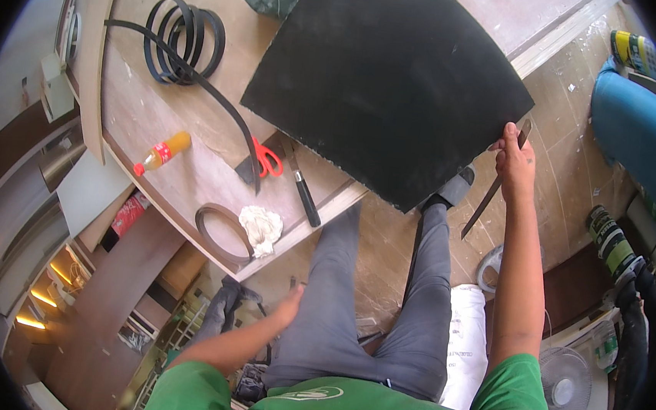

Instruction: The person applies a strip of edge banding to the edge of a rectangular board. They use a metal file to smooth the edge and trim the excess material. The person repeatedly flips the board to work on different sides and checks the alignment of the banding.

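My right hand (516,162) is closed around a thin dark strip (482,209), which slants down past my fingers. Its thumb lies close to the right corner of a large black panel (384,78); whether it touches the panel is hard to tell. The panel lies on the workbench (218,135), with its near corner jutting past the edge. My left hand (288,306) hangs beside my left thigh, its fingers mostly hidden. On the bench left of the panel are red-handled scissors (271,162), a black-handled knife (307,199) and a long black band (217,100).
Coiled black banding (187,40), a bottle of orange drink (163,152), a brown coil (210,230) and a crumpled white cloth (262,229) lie on the bench. A white sack (468,339) and a fan (561,389) stand at my right, with a blue covered object (634,129) beyond.
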`<state>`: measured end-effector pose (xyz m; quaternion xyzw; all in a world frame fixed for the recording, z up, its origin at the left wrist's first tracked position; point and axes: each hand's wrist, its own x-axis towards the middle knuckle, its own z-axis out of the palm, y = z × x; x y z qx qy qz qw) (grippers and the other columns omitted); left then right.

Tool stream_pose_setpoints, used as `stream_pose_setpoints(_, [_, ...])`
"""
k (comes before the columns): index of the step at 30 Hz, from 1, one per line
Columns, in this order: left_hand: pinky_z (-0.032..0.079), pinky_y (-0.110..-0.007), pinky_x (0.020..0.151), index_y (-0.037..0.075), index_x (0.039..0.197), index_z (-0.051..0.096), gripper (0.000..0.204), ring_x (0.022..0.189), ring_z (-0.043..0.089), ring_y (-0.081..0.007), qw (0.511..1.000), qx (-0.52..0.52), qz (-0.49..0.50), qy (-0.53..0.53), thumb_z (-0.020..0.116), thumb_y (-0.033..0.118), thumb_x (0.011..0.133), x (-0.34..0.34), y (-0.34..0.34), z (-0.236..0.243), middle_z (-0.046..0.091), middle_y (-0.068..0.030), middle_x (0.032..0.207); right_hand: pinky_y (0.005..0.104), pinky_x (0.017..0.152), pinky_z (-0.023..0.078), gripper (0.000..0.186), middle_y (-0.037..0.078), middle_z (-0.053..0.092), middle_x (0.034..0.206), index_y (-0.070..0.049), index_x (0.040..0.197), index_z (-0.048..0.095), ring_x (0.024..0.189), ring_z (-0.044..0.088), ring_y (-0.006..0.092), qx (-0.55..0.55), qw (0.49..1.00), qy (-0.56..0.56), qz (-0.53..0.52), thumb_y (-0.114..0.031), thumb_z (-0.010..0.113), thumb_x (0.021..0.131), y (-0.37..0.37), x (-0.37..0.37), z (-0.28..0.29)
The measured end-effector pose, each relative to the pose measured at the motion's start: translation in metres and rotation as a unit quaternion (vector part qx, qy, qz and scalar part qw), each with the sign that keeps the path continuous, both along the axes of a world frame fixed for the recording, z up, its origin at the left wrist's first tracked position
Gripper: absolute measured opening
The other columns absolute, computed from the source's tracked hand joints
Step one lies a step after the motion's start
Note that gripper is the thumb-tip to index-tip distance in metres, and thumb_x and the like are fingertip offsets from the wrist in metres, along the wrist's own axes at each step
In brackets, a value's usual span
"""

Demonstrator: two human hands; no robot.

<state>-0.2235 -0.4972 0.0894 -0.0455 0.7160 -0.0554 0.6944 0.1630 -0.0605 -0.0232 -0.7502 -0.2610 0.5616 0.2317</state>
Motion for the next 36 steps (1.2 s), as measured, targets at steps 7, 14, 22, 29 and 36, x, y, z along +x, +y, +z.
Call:
stream_pose_setpoints(7, [0.057, -0.033, 0.082, 0.004, 0.140, 0.055, 0.045, 0.099, 0.072, -0.0266, 0.973, 0.098, 0.073, -0.198, 0.059, 0.029, 0.103, 0.031, 0.219, 0.063, 0.064, -0.0144, 0.135, 0.0223, 0.048, 0.034, 0.024, -0.005, 0.049, 0.065, -0.009, 0.092, 0.061, 0.052, 0.042, 0.0062, 0.150, 0.978, -0.035, -0.139, -0.031, 0.063, 0.102, -0.027, 0.016, -0.027])
stream_pose_setpoints(14, [0.054, -0.034, 0.079, 0.002, 0.089, 0.070, 0.021, 0.088, 0.069, -0.0206, 0.781, 0.558, -0.207, 0.192, 0.072, 0.023, 0.094, -0.010, 0.393, 0.023, 0.073, -0.0117, 0.093, 0.0203, 0.050, 0.036, 0.026, -0.002, 0.059, 0.075, -0.007, 0.099, 0.065, 0.059, 0.048, 0.0049, 0.058, 0.992, 0.028, -0.110, -0.032, 0.065, 0.101, -0.039, 0.004, -0.014])
stream_pose_setpoints(22, [0.050, -0.038, 0.097, -0.001, 0.131, 0.059, 0.057, 0.104, 0.069, -0.0283, 0.740, 0.529, -0.241, 0.338, 0.062, 0.046, 0.099, -0.084, 0.466, -0.069, 0.070, -0.0182, 0.114, 0.0208, 0.051, 0.031, 0.028, -0.007, 0.047, 0.070, -0.012, 0.091, 0.058, 0.058, 0.041, 0.0034, 0.064, 0.994, 0.076, -0.045, -0.035, 0.073, 0.094, -0.037, -0.026, -0.015])
stream_pose_setpoints(29, [0.047, -0.032, 0.090, 0.001, 0.125, 0.064, 0.042, 0.097, 0.062, -0.0159, 0.792, 0.513, -0.284, 0.170, 0.054, 0.036, 0.105, -0.081, 0.462, -0.024, 0.070, -0.0090, 0.102, 0.0234, 0.056, 0.034, 0.024, -0.006, 0.052, 0.076, -0.008, 0.096, 0.063, 0.062, 0.043, 0.0059, 0.079, 0.981, 0.148, -0.093, -0.031, 0.072, 0.095, -0.039, -0.013, -0.008])
stream_pose_setpoints(36, [0.034, -0.038, 0.115, -0.011, 0.146, 0.047, 0.063, 0.129, 0.056, -0.0271, 0.826, 0.525, -0.194, -0.067, 0.050, 0.015, 0.088, -0.034, 0.410, 0.126, 0.059, -0.0237, 0.138, 0.0257, 0.069, 0.045, 0.024, -0.002, 0.065, 0.090, -0.006, 0.106, 0.066, 0.077, 0.057, 0.0092, 0.039, 0.967, 0.214, -0.134, -0.028, 0.068, 0.097, -0.068, 0.055, 0.063])
